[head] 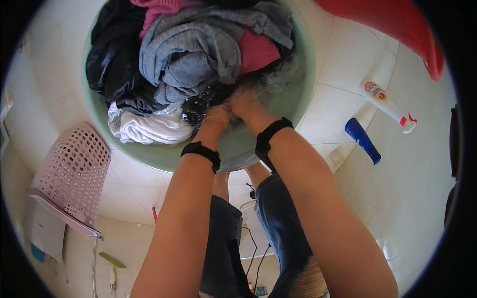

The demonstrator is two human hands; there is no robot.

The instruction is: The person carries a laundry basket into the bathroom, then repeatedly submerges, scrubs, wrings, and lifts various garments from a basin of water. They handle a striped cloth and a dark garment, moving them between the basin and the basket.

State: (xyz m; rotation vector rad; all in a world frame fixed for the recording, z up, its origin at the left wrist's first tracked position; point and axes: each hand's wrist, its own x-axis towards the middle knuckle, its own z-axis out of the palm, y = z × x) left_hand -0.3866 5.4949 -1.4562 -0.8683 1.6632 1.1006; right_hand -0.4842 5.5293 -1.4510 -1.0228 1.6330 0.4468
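Note:
Both hands reach into a large green plastic tub (310,74) of water and wet clothes. My left hand (220,111) is at the edge of a dark wet garment (197,108), its fingers hidden by cloth and water. Close beside it, my right hand (242,100) is partly under splashing water, and its grip is also hidden. Above the hands lies a grey knit garment (190,70) with a pink ribbed garment (257,50). White cloth (152,126) rests left of my left hand, below black clothing (115,70). A black strap circles each forearm.
A pink perforated laundry basket (74,175) stands at left. To the right are a white spray bottle (387,104), a blue bottle (362,140) and a red plastic object (395,26). A green-headed brush (112,260) lies at lower left; dark cables run between the legs.

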